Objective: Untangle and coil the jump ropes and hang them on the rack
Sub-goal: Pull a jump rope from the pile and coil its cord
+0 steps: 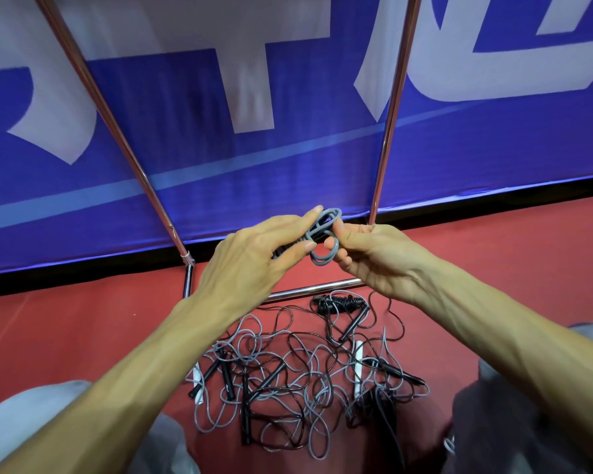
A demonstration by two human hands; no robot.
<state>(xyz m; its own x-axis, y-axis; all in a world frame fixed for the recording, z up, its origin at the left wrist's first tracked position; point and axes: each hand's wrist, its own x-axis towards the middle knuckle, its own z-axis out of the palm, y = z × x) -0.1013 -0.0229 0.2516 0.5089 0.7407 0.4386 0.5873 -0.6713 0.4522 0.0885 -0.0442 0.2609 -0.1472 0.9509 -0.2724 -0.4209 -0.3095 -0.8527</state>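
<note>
Head view, hands (250, 256) (368, 256) gripping grey coil (317, 230), tangled ropes (288, 381) below

You'll find big white letters on the blue banner (288, 159) behind the rack (395, 97), but the top edge of the view cuts them off. One shape looks like a T; you cannot read a whole word, brand or number.

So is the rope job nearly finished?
Not nearly. One black rope bundle lies coiled on the floor by the base of the rack. The left hand and right hand hold a grey rope, wound into loops. A big tangled pile waits below, and no rope shows on the rack's poles in view.
</note>
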